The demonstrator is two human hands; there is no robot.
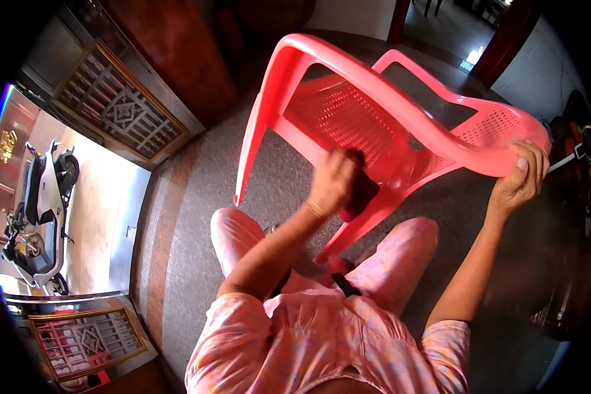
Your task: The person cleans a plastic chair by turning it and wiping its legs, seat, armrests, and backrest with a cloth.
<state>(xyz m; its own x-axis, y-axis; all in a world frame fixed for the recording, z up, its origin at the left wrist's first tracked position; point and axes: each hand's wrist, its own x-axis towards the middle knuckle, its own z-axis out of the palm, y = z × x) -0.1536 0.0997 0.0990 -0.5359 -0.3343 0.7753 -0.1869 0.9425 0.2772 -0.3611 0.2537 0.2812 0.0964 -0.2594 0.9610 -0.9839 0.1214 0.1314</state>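
Note:
A pink plastic armchair (368, 75) with a perforated seat and back is tipped over in front of my knees. My right hand (522, 174) is closed around the edge of its backrest at the right. Against the side of the seat, my left hand (335, 180) grips a dark red cloth (360, 197), which hangs below the fingers and touches the chair. One chair leg points down between my knees, while another reaches toward the floor at the left. The palm side of my left hand is hidden.
Grey speckled floor (184, 197) surrounds the chair. At the left, a doorway with ornate metal door panels (121, 108) opens onto a parked scooter (43, 210). Dark objects (574, 157) stand along the right side, and another doorway (450, 33) is at the back.

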